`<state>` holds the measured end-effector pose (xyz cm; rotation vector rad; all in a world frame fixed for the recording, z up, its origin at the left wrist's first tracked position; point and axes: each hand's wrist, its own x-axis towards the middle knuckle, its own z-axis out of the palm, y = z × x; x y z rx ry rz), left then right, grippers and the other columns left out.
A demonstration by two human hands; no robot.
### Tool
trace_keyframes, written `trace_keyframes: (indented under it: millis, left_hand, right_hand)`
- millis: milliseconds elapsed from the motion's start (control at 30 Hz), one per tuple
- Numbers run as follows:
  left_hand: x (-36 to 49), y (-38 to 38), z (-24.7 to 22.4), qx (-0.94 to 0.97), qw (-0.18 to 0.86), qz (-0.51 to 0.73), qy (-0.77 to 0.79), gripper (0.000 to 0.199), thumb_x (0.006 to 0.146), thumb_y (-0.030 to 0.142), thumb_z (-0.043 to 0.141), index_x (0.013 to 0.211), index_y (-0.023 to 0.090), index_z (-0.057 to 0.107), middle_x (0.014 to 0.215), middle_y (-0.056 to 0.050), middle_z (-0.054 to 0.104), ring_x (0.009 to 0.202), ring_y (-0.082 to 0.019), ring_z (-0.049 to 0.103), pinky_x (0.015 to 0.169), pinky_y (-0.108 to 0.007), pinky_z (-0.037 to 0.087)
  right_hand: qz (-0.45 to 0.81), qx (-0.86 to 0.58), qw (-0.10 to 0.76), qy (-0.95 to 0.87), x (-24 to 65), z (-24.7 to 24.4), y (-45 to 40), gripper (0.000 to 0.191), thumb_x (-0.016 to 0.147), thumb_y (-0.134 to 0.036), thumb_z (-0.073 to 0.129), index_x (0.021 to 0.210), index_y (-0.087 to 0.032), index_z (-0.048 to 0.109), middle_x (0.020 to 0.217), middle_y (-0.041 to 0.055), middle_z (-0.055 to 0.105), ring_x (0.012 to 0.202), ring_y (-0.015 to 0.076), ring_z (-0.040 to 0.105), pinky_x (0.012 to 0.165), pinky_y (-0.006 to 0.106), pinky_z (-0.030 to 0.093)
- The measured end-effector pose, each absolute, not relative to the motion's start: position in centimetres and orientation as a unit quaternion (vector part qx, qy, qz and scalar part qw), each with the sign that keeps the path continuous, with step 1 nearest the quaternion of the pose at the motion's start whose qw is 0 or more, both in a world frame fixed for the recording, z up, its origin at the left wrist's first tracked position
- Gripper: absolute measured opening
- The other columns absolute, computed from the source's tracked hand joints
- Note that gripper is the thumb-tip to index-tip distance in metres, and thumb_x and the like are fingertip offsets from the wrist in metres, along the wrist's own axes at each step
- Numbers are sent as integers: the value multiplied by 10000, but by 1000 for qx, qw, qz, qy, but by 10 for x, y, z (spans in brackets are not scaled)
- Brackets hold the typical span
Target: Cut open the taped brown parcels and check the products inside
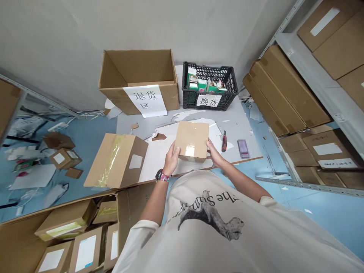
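Observation:
A small closed cardboard box (192,138) with a strip of clear tape is held between my two hands over the front of the table. My left hand (171,159), with a watch at the wrist, grips its left side. On the opposite side my right hand (214,152) presses against the lower right corner, its fingertips partly hidden. A red and black utility knife (224,141) lies just right of the box. To the left stands a larger taped cardboard box (116,159) with a white label on one side.
An open carton (167,96) with a paper sign and a black plastic crate (209,85) of green and white packs stand at the back. A purple pixelated item (243,148) lies at right. Boxes fill a bin (131,204) at lower left; shelves (301,41) with cartons rise at right.

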<state>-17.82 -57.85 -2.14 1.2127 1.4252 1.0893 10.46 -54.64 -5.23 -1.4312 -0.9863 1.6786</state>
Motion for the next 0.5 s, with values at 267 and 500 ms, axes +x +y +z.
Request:
trace_keyframes:
  millis: [267, 500]
  left_hand:
    - [-148, -612, -3, 641, 429, 358, 527, 548, 1142, 632, 588, 1593, 384, 777, 1661, -78, 720, 1612, -406, 583, 1433, -654, 328]
    - [-194, -607, -80, 442, 293, 359, 769, 855, 940, 537, 828, 1705, 218, 618, 1881, -217, 441, 1795, -550, 214, 1413, -803, 176]
  right_hand:
    - [635, -614, 333, -331, 118, -90, -546, 800, 940, -684, 759, 1673, -391, 631, 1510, 65, 793, 1306, 304, 781, 1163, 543, 644]
    - [629, -606, 297, -384, 111, -113, -556, 808, 945, -733, 754, 1671, -404, 625, 1648, 45, 725, 1485, 302, 690, 1242, 549, 586]
